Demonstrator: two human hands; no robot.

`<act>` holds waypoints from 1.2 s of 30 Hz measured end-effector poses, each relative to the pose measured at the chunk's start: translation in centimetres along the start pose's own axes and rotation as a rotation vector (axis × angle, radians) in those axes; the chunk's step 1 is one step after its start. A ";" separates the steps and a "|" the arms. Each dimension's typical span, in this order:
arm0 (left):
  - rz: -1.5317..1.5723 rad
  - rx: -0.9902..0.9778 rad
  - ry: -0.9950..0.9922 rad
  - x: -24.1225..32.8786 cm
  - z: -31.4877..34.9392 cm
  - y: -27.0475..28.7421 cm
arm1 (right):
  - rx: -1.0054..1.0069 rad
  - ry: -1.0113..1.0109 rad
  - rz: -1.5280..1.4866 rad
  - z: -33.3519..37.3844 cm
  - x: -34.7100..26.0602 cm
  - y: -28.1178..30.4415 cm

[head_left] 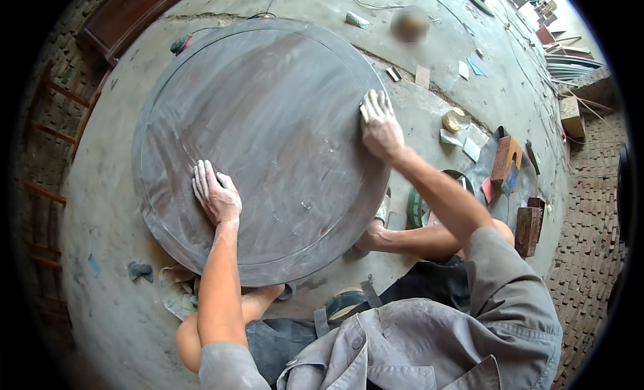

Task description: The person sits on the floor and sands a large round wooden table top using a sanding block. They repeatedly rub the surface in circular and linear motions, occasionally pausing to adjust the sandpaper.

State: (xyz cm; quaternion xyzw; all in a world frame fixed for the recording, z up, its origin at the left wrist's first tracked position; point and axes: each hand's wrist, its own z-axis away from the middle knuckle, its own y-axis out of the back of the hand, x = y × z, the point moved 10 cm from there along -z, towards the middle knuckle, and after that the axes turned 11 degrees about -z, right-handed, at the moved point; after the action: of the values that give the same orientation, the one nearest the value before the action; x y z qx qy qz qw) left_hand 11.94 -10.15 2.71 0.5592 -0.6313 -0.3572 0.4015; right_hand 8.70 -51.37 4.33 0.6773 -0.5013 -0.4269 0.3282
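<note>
A large round dark wooden tabletop (pixel 268 115) lies flat on the concrete floor, dusty and streaked. My left hand (pixel 215 192) rests flat on its lower left part, fingers spread, holding nothing. My right hand (pixel 381 125) is at the tabletop's right rim, pressing a small pale piece of sandpaper (pixel 366 107) against the edge. Both hands are covered with pale dust.
I squat at the tabletop's lower right, my bare foot (pixel 372 235) beside its rim. Wooden blocks (pixel 506 158) and paper scraps (pixel 463 145) lie on the floor to the right, a roll of tape (pixel 456 119) too. A brick wall curves along the left.
</note>
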 end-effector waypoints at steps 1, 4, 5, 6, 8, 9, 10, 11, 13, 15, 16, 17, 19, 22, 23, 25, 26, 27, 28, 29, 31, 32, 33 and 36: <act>-0.024 0.019 -0.004 -1.0 0.2 0.2 | -0.125 0.003 -0.016 0.7 -2.7 -1.4; -0.042 0.010 0.019 -1.4 0.3 0.5 | -0.178 0.114 -0.305 4.4 -10.9 -0.1; -0.026 0.037 0.001 -0.9 0.1 0.6 | -0.200 0.158 -0.264 4.0 -9.9 -0.1; -0.024 0.040 0.000 -1.0 0.2 0.8 | -0.229 0.197 -0.232 3.1 -8.7 0.4; -0.011 0.049 0.001 -0.5 0.0 0.6 | -0.127 0.115 -0.060 0.1 -3.0 0.1; -0.009 0.067 -0.001 -0.5 -0.1 0.7 | -0.079 0.044 -0.075 -1.3 -2.0 0.0; -0.010 0.064 0.001 -0.5 -0.1 0.6 | -0.031 -0.026 -0.090 -1.9 -1.3 0.1; -0.010 0.062 0.004 -0.5 -0.1 0.6 | -0.123 0.006 -0.035 -0.7 -2.4 -1.1; -0.044 0.054 0.028 -1.3 0.0 1.3 | -0.191 0.064 -0.213 2.2 -8.2 -1.0; -0.039 0.069 0.023 -1.3 -0.2 1.2 | -0.228 0.140 -0.263 3.0 -8.5 -1.2; -0.043 0.067 0.023 -1.5 0.0 1.1 | -0.254 0.156 -0.202 2.1 -7.5 -1.1; -0.025 0.084 0.013 -1.1 0.0 0.7 | -0.250 0.148 0.008 1.0 -4.5 -1.5; -0.001 0.101 0.015 -0.6 -0.1 0.7 | -0.103 0.012 -0.099 -1.4 -1.1 -0.9; -0.033 0.119 0.032 -1.9 0.4 0.9 | -0.286 0.105 0.088 1.4 -6.9 -3.2; -0.025 0.130 0.031 -1.8 0.4 0.8 | -0.280 0.139 -0.105 3.1 -9.3 -2.4; -0.032 0.134 0.030 -1.7 0.3 0.9 | -0.271 0.195 -0.151 3.3 -8.8 -1.9; -0.037 0.135 0.025 -1.7 0.3 0.9 | -0.289 0.235 -0.067 1.9 -7.7 -1.7; -0.022 0.127 0.030 -1.4 0.1 0.7 | -0.251 0.122 -0.112 0.0 -4.2 -1.5; -0.030 0.126 0.036 -1.4 0.0 0.6 | -0.218 0.023 -0.121 -1.3 -2.4 -1.1; -0.031 0.091 0.049 -1.5 0.2 0.4 | -0.196 -0.011 -0.112 -1.1 -2.1 -1.4; -0.048 0.059 0.062 -1.9 0.2 0.1 | -0.186 0.110 0.025 0.8 -5.3 -2.4; -0.062 0.052 0.064 -2.5 0.7 -0.1 | -0.278 0.165 -0.050 2.4 -9.6 -2.2; -0.063 0.052 0.054 -2.3 0.6 -0.3 | -0.314 0.203 -0.136 4.5 -10.8 -1.9; -0.059 0.051 0.059 -2.2 0.5 -0.4 | -0.376 0.346 -0.075 3.3 -9.3 -1.2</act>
State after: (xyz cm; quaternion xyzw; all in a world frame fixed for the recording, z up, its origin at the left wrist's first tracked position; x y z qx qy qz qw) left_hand 11.78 -7.96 1.92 0.5979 -0.6115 -0.3359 0.3948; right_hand 4.92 -42.20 4.24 0.6856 -0.3241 -0.4019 0.5132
